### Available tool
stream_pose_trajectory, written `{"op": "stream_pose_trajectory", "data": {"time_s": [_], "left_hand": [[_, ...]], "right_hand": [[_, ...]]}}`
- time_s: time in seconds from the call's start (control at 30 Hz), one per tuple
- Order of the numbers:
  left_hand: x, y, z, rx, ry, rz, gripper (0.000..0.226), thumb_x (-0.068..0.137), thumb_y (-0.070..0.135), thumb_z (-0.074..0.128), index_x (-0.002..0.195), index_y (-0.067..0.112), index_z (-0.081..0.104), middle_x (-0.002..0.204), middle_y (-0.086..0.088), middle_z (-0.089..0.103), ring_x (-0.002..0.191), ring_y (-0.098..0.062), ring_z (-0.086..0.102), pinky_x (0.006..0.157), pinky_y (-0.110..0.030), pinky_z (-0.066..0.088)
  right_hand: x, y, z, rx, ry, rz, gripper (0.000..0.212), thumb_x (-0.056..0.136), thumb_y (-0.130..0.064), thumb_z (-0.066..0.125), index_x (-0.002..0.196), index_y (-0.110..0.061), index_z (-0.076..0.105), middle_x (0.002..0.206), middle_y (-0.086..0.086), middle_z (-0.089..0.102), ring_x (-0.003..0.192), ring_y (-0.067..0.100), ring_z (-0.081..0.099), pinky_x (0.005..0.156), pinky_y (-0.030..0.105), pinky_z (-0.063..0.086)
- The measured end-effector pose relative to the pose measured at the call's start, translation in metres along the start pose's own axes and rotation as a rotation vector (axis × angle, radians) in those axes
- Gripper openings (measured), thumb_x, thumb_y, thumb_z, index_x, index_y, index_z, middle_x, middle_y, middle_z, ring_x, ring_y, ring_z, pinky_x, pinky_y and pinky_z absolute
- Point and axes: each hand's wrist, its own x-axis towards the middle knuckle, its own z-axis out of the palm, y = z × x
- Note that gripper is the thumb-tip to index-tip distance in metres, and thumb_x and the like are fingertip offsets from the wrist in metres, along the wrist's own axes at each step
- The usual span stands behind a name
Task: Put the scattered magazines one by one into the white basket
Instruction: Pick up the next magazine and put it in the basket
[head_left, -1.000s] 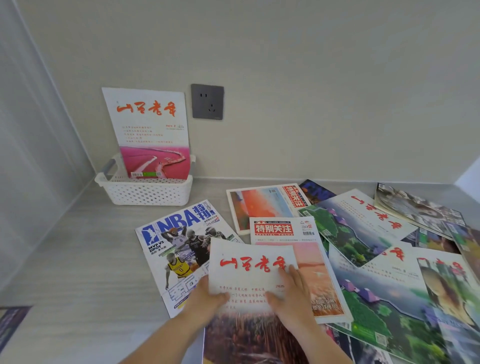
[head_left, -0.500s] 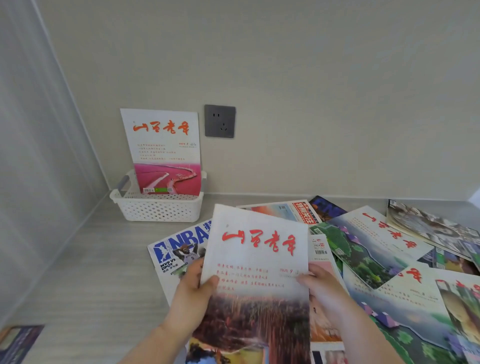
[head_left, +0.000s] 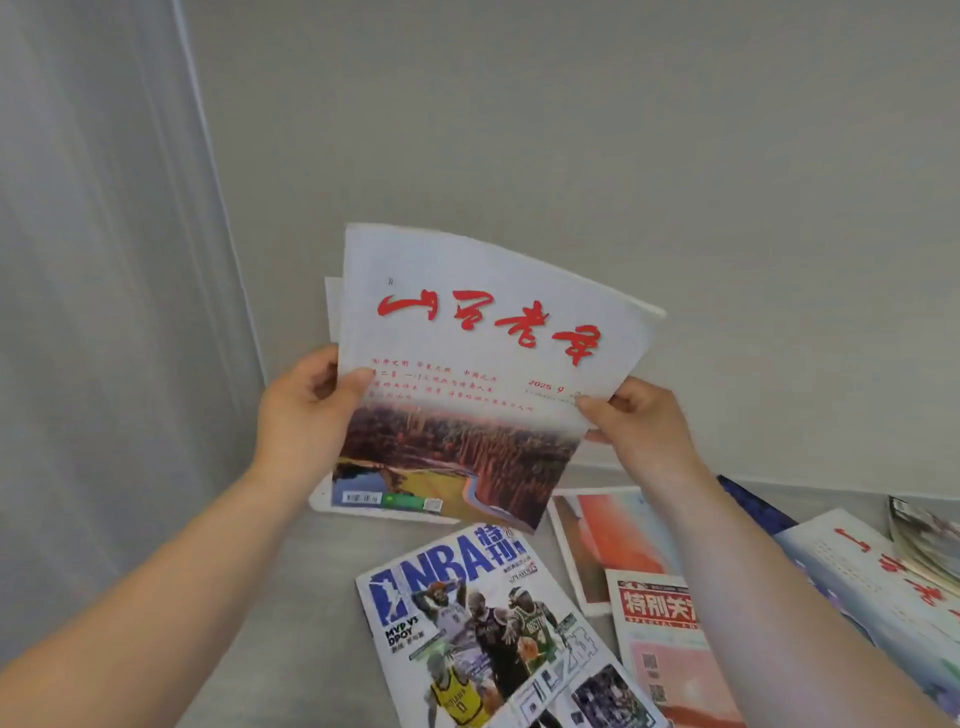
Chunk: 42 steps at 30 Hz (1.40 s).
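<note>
1. Our left hand (head_left: 306, 410) grips the red-titled magazine (head_left: 483, 364) by its left edge, thumb on the cover.
2. Our right hand (head_left: 639, 426) pinches its right edge.
3. It hangs upright between both hands; the NBA magazine (head_left: 488, 623) lies below them.

Left hand (head_left: 301, 415), right hand (head_left: 641, 431) grip magazine (head_left: 483, 343) (seemingly bowed).

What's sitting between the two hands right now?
The head view shows one magazine with red lettering spanning the gap; the left hand grips its left edge, the right hand its right edge.
</note>
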Motion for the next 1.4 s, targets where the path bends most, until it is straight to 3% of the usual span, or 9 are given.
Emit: {"op": "stream_pose_trajectory", "data": {"time_s": [0.2, 0.33, 0.6, 0.83, 0.97, 1.07, 1.23, 1.3, 1.4], "left_hand": [[0.087, -0.039, -0.017, 0.188, 0.01, -0.034, 0.018, 0.08, 0.01, 0.062, 0.096, 0.005, 0.068, 0.089, 0.004, 0.06, 0.062, -0.002, 0.056, 0.06, -0.014, 0.045], [0.12, -0.088, -0.023, 0.252, 0.005, -0.136, 0.021, 0.08, 0.013, 0.063, 0.097, 0.004, 0.068, 0.089, 0.002, 0.061, 0.081, -0.02, 0.059, 0.079, -0.032, 0.045], [0.136, -0.154, -0.022, 0.278, -0.04, -0.283, 0.016, 0.077, 0.015, 0.066, 0.092, 0.011, 0.07, 0.09, -0.004, 0.069, 0.08, -0.023, 0.062, 0.085, -0.044, 0.051], [0.135, -0.176, 0.005, 0.285, -0.006, -0.295, 0.017, 0.084, 0.017, 0.058, 0.097, 0.01, 0.067, 0.103, -0.009, 0.07, 0.072, -0.012, 0.056, 0.055, -0.019, 0.038], [0.14, -0.173, 0.022, 0.244, 0.098, -0.326, 0.039, 0.088, 0.015, 0.051, 0.126, 0.012, 0.043, 0.132, -0.01, 0.051, 0.116, -0.026, 0.05, 0.091, -0.038, 0.044], [0.142, -0.173, 0.034, 0.119, 0.021, -0.352, 0.043, 0.092, 0.01, 0.041, 0.132, 0.018, 0.031, 0.136, -0.007, 0.046, 0.125, -0.026, 0.044, 0.099, -0.043, 0.04], [0.146, -0.177, 0.048, 0.145, -0.036, -0.343, 0.035, 0.093, 0.009, 0.035, 0.128, 0.016, 0.034, 0.135, -0.009, 0.043, 0.125, -0.026, 0.042, 0.103, -0.04, 0.036], [0.147, -0.178, 0.049, 0.193, -0.029, -0.341, 0.036, 0.094, 0.011, 0.034, 0.129, 0.014, 0.033, 0.136, -0.01, 0.039, 0.125, -0.027, 0.042, 0.103, -0.04, 0.035], [0.147, -0.18, 0.046, 0.242, -0.073, -0.323, 0.037, 0.093, 0.012, 0.036, 0.13, 0.015, 0.032, 0.136, -0.011, 0.04, 0.124, -0.028, 0.043, 0.103, -0.043, 0.037]], "right_hand": [[0.067, 0.001, 0.076, 0.058, 0.09, -0.105, 0.017, 0.081, 0.002, 0.057, 0.071, -0.01, 0.064, 0.051, -0.019, 0.057, 0.04, -0.015, 0.048, 0.044, 0.0, 0.036], [0.095, 0.028, 0.116, 0.064, 0.065, -0.049, 0.016, 0.082, 0.003, 0.055, 0.095, 0.004, 0.066, 0.072, -0.008, 0.059, 0.043, -0.018, 0.05, 0.046, -0.001, 0.038], [0.122, 0.073, 0.149, 0.012, -0.018, 0.129, 0.021, 0.082, 0.0, 0.056, 0.101, -0.001, 0.066, 0.089, 0.0, 0.063, 0.064, -0.003, 0.055, 0.066, 0.022, 0.05], [0.134, 0.094, 0.164, -0.061, 0.086, 0.194, 0.015, 0.084, -0.006, 0.055, 0.09, -0.011, 0.067, 0.081, 0.001, 0.063, 0.063, 0.01, 0.053, 0.058, 0.02, 0.04], [0.134, 0.097, 0.175, 0.007, 0.134, 0.157, 0.037, 0.085, -0.007, 0.054, 0.122, -0.013, 0.047, 0.109, -0.002, 0.052, 0.098, 0.016, 0.053, 0.083, 0.028, 0.044], [0.131, 0.103, 0.183, 0.018, 0.119, 0.198, 0.06, 0.086, -0.005, 0.051, 0.139, -0.013, 0.022, 0.135, 0.004, 0.039, 0.121, 0.018, 0.042, 0.098, 0.031, 0.037], [0.137, 0.109, 0.192, -0.035, 0.042, 0.143, 0.047, 0.081, 0.008, 0.044, 0.122, -0.016, 0.044, 0.128, 0.014, 0.047, 0.079, 0.003, 0.05, 0.086, 0.019, 0.044], [0.138, 0.113, 0.192, -0.075, 0.017, 0.146, 0.049, 0.08, 0.006, 0.045, 0.124, -0.015, 0.044, 0.129, 0.013, 0.047, 0.082, 0.011, 0.049, 0.093, 0.032, 0.045], [0.137, 0.115, 0.186, -0.123, -0.012, 0.148, 0.048, 0.083, 0.002, 0.045, 0.126, -0.019, 0.042, 0.131, 0.01, 0.045, 0.096, 0.012, 0.044, 0.09, 0.03, 0.042]]}}
